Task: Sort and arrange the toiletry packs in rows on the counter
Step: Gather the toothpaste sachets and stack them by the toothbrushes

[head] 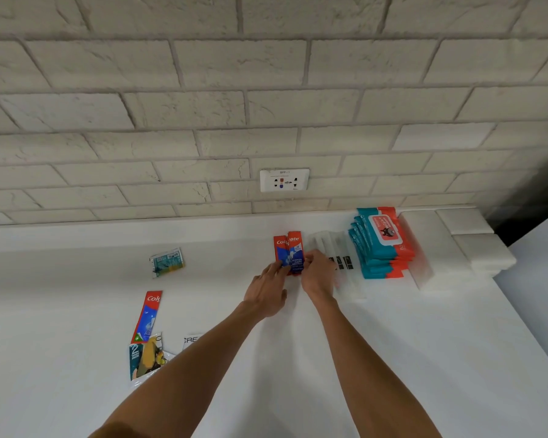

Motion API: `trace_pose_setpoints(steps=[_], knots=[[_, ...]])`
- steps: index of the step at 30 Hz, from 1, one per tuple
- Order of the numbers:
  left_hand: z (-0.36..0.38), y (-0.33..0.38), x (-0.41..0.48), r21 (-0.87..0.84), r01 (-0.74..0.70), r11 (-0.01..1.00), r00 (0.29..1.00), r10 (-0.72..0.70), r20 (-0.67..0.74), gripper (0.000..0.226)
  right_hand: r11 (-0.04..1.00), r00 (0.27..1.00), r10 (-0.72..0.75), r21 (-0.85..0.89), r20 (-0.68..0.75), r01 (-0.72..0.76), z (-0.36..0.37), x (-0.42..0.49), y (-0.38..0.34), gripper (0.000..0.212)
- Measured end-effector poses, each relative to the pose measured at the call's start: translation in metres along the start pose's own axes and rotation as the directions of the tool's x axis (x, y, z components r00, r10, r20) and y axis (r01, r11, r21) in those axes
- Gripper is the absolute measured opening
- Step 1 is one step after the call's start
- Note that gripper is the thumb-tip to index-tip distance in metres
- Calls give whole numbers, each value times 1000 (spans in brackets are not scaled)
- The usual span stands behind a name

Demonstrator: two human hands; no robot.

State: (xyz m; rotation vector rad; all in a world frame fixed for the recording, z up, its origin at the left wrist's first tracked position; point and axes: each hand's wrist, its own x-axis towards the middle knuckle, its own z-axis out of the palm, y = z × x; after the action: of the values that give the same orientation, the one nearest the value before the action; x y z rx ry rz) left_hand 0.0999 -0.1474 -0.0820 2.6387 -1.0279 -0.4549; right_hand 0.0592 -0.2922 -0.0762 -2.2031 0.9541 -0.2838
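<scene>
Two red and blue toothpaste boxes [290,248] lie side by side on the white counter [393,343] near the back wall. My left hand [268,294] touches their near end from the left with extended fingers. My right hand [318,275] pinches the right box's near end from the right. Right of them lie clear toothbrush packs [329,245], then a stack of teal and red wet-wipe packs [382,245]. A third toothpaste box [147,316] lies at the left. A small teal sachet [167,262] sits further back.
Several mixed packs [146,358] and a white pack with black lettering [192,339] lie at the near left. A wall socket [284,180] sits in the brick wall. White folded pads [456,248] fill the back right corner, where the counter ends.
</scene>
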Motion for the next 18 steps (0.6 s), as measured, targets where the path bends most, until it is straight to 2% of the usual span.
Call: trace_pose_setpoints(steps=[7, 11, 14, 18], knots=[[-4, 1, -2, -27, -5, 1000, 999, 4, -32, 68, 999, 999, -37, -39, 5, 37, 1, -5, -3, 15], [-13, -2, -10, -93, -7, 996, 994, -3, -110, 61, 982, 997, -78, -170, 11, 79, 3, -14, -7, 24], [-23, -6, -24, -138, 21, 990, 982, -46, -183, 54, 956, 983, -181, -230, 18, 181, 6, -32, -10, 30], [-34, -28, -56, -181, 84, 980, 953, -132, -273, 42, 895, 929, -364, -249, 70, 370, 22, -67, -6, 37]])
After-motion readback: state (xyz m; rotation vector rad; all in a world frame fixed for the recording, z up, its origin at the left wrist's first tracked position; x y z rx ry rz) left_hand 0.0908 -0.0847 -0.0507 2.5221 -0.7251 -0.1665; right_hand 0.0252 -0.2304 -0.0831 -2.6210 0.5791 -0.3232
